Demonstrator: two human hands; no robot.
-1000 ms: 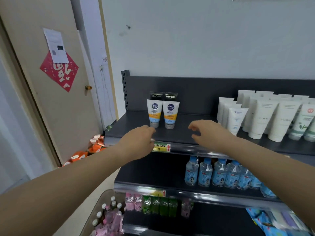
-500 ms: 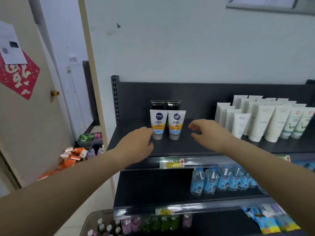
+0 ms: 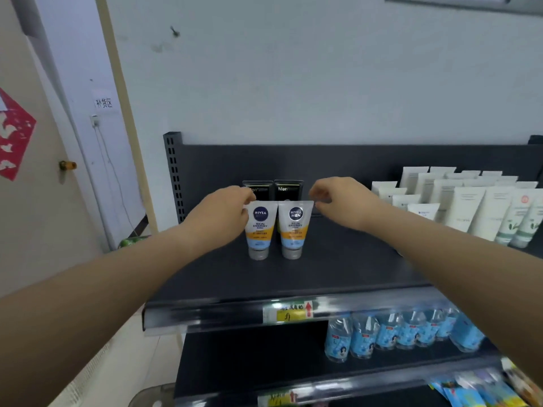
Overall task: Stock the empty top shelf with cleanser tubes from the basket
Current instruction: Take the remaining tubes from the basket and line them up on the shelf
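Observation:
Two white, orange and blue Nivea Men cleanser tubes stand cap-down, side by side, on the dark top shelf (image 3: 293, 277). My left hand (image 3: 223, 214) pinches the upper left corner of the left tube (image 3: 260, 230). My right hand (image 3: 342, 201) pinches the upper right corner of the right tube (image 3: 294, 230). Two black tubes (image 3: 289, 189) stand directly behind them, partly hidden. Both of my arms stretch over the shelf's front edge.
Rows of white tubes (image 3: 467, 207) fill the right end of the top shelf. Small blue-labelled bottles (image 3: 390, 333) line the shelf below. Only the rim of a clear bin (image 3: 152, 398) shows at the bottom. A door and white wall stand to the left.
Both hands have gone forward from near the shelf's front edge to the tops of the two front tubes and closed on their corners. The view has moved closer and higher.

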